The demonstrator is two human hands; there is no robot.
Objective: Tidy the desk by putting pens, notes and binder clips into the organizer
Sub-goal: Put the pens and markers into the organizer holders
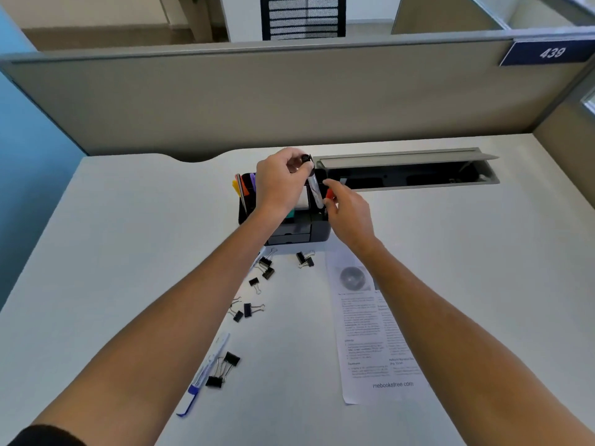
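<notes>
printed sheet [373,329], cable tray [409,175], sign [550,53]

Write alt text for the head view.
Over a black desk organizer, the left hand holds a black-capped marker upright while the right hand pinches a red-tipped item beside it. Black binder clips, a blue-capped pen and a printed sheet lie on the white desk.

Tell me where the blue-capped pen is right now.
In the head view, the blue-capped pen lies on the desk at lower left, under the left forearm, beside two binder clips.
</notes>
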